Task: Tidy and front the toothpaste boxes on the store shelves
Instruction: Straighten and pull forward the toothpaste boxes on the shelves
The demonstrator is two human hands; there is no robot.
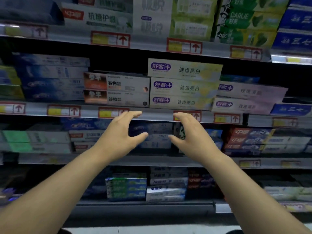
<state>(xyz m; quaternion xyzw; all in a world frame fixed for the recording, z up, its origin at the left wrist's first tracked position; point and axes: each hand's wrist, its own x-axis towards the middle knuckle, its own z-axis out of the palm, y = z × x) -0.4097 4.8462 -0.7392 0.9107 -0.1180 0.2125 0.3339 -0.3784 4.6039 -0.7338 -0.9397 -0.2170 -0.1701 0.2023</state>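
Observation:
Three white-and-yellow toothpaste boxes [184, 86] with a purple logo are stacked on the middle shelf; the top one sits slightly askew. To their left lie two brown-and-white boxes [116, 90], to their right two pale pink boxes [248, 97]. My left hand [121, 132] and my right hand [190, 134] hover in front of the shelf edge [152, 114], just below these stacks. Both hands have fingers and thumb spread in a wide C shape, facing each other, and hold nothing. Between them I see blue boxes [155, 132] on the shelf below.
Blue boxes [50, 78] fill the left of the middle shelf. Green, white and blue boxes [243, 21] crowd the top shelf. Red boxes [244, 139] sit lower right, more stacks [146, 186] on the bottom shelf. Red-framed price tags [185, 46] line every shelf edge.

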